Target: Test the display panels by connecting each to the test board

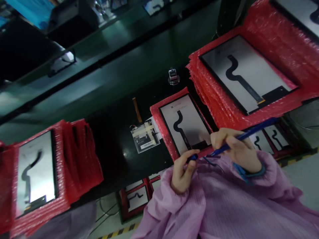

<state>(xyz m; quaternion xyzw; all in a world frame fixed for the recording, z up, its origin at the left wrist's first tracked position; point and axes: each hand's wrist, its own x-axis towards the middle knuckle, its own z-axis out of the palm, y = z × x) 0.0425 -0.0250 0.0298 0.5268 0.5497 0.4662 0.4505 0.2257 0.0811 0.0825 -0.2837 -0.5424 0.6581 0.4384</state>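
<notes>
My right hand [236, 147] is closed around a blue pen [249, 134] that points down to the left. My left hand [183, 172] pinches a small blue pen cap [192, 157] just below the pen's tip. Both hands hover over the near edge of a display panel [185, 124] with a black flex cable, lying on red bubble wrap [159, 122] on the dark bench. Pink sleeves cover both arms.
A tall stack of red bubble wrap with a larger panel [245, 74] lies at the right. Another panel on red wrap [35, 172] sits at the left. A small taped module [145, 136] and a clip stand [173, 76] rest mid-bench. More panels [137, 197] lie below.
</notes>
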